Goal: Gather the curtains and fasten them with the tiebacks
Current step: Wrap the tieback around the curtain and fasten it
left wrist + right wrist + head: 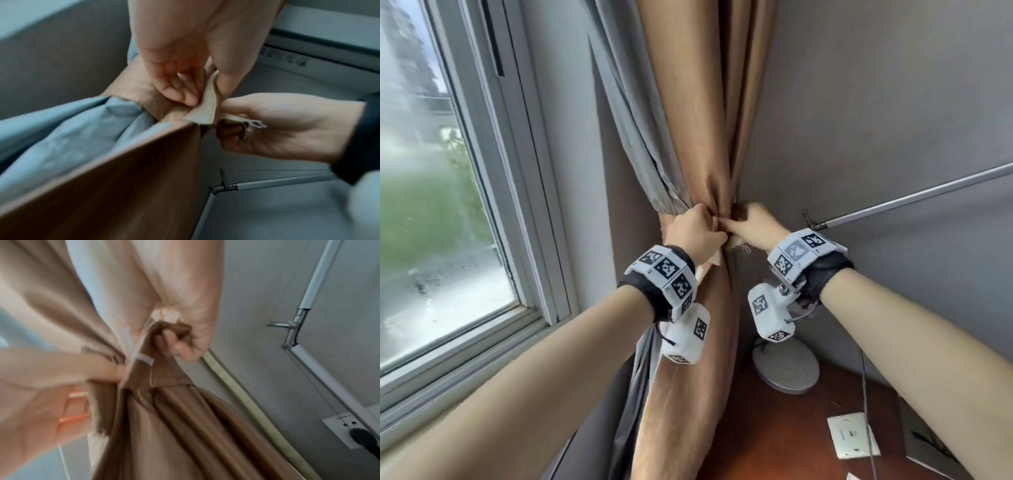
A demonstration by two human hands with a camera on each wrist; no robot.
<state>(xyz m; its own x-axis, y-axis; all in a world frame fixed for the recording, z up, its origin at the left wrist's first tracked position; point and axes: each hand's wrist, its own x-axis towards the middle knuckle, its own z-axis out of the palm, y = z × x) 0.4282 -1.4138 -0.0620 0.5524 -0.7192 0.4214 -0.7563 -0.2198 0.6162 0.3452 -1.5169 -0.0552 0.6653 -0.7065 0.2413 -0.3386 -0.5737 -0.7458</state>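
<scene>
A tan curtain (695, 137) and a grey lining curtain (640, 137) hang bunched together in the room's corner. A tan tieback band (144, 100) wraps round the bunch at its narrowest part. My left hand (698, 233) pinches the band's cream-backed end (205, 107) between thumb and fingers at the front of the bunch. My right hand (750, 226) meets it from the right, its fingers (170, 340) curled round the other end of the tieback, where frayed threads (251, 124) stick out. The two hands touch, and the join between the ends is hidden.
A window (431, 205) with a white frame fills the left. A desk lamp's round base (786, 366) stands on a brown wooden table (774, 438), and its metal arm (911, 198) crosses the grey wall on the right. A white socket plate (849, 435) with a cable lies near the front.
</scene>
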